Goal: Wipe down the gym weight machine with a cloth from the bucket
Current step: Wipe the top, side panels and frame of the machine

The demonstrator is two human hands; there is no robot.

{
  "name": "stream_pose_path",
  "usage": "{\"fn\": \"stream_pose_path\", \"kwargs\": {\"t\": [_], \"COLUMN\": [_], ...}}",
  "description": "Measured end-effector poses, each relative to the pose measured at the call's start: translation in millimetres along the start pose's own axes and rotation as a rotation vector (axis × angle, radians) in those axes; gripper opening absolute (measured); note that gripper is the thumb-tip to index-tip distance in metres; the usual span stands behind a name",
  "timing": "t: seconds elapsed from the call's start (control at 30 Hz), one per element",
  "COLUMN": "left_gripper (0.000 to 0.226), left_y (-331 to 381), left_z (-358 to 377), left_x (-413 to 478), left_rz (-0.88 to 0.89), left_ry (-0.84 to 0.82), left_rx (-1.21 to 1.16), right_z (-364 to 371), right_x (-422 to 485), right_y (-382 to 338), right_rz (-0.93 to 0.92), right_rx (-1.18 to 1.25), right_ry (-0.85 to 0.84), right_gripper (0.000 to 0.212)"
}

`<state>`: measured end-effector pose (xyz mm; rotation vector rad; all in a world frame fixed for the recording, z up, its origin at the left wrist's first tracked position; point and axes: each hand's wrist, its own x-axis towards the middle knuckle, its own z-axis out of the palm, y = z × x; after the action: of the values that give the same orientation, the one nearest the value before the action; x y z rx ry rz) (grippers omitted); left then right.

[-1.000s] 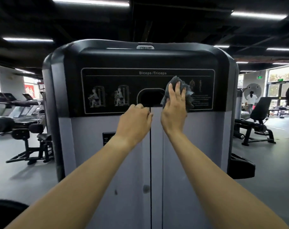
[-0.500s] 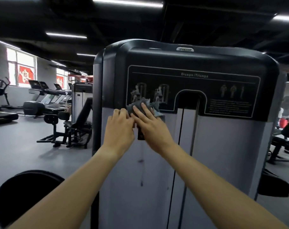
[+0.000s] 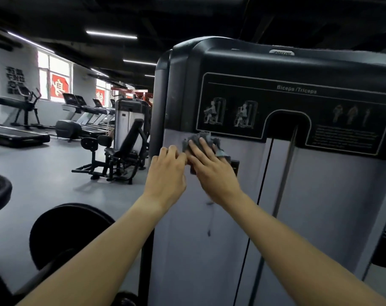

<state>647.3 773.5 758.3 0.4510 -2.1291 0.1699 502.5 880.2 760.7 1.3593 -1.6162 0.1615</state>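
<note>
The weight machine [image 3: 320, 206] stands right in front of me, a grey shroud with a black top panel marked Biceps/Triceps. My right hand [image 3: 212, 168] lies flat with straight fingers on a crumpled grey cloth [image 3: 204, 139], pressing it against the grey panel just under the black panel's lower left corner. Next to it on the left, my left hand [image 3: 167, 171] rests with its fingers against the machine's left edge, holding nothing. The bucket is out of view.
A round black pad [image 3: 70, 235] on a bar sits low at my left. Farther left on the grey floor stand a black bench machine [image 3: 119, 157], another shrouded machine [image 3: 130, 120] and a row of treadmills [image 3: 88, 118] along the windowed wall.
My right hand has swept the cloth from the right of the panel's slot to its left and slightly down onto the grey panel. My left hand followed leftward, and my view turned left.
</note>
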Motion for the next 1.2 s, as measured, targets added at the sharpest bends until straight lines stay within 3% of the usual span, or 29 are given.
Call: {"fn": "stream_pose_path", "kwargs": {"t": [0.1,0.23,0.33,0.47,0.6,0.8,0.97,1.03,1.2], "left_gripper": [0.024,0.022,0.022,0.02,0.021,0.031,0.028,0.03,0.04], "left_y": [-2,3,2,-2,0,13,23,26,39], "left_z": [3,8,10,15,17,21,30,30,25], "left_x": [2,5,6,1,0,-3,-8,-7,-2], "left_rz": [-0.041,-0.082,-0.092,-0.117,-0.135,-0.109,-0.101,-0.088,-0.046], "left_ry": [-0.013,-0.005,0.012,0.002,-0.014,0.022,0.027,0.026,0.027], "left_rx": [-0.005,-0.026,-0.022,-0.005,-0.006,-0.005,0.017,0.014,-0.029], "right_z": [-18,-32,-23,-2,-9,-12,13,4,-20], "right_x": [23,65,63,23,24,19,-41,-41,-38], "right_y": [19,19,-2,-15,13,11,6,25,47], "right_rz": [-0.006,0.2,0.253,0.122,0.041,0.325,-0.054,-0.103,0.258], "right_rx": [-0.04,-0.019,0.042,0.023,-0.006,0.035,-0.07,-0.098,-0.032], "right_ry": [0.02,0.131,0.143,0.053,0.049,0.174,-0.054,-0.078,0.057], "right_gripper": [0.064,0.061,0.064,0.071,0.057,0.056,0.064,0.062,0.063]}}
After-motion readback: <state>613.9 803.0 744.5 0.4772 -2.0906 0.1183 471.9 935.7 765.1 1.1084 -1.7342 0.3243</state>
